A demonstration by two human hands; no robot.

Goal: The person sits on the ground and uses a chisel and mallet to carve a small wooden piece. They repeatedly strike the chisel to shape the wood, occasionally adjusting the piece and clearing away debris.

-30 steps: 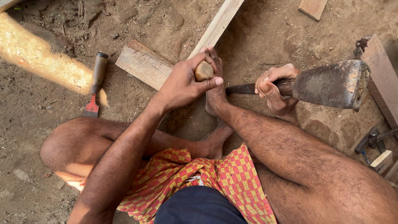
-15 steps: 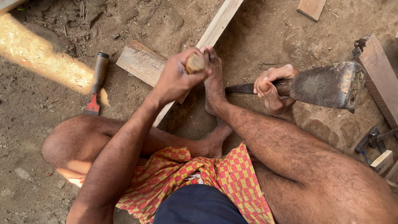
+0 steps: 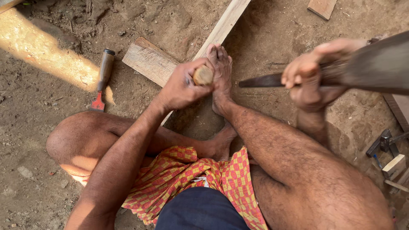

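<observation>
Left hand [image 3: 181,87] grips a round wooden peg [image 3: 203,76] upright; right hand [image 3: 307,70], fingers clenched around the adze [image 3: 341,72] handle, has lifted the blade higher than before.

The big flat blade [image 3: 375,66] was blurry and ran off the right edge. The right hand [image 3: 309,79] was blurry too. The left hand [image 3: 181,87] hid most of the round wooden piece [image 3: 203,76]. The long plank [image 3: 221,25] was cut off at the top edge. The small tools [image 3: 385,142] by the right edge were too small to tell.

My left hand [image 3: 181,87] grips a round wooden peg [image 3: 203,76]; my right hand [image 3: 307,81] holds a broad-bladed adze [image 3: 375,66] raised beside it
</observation>
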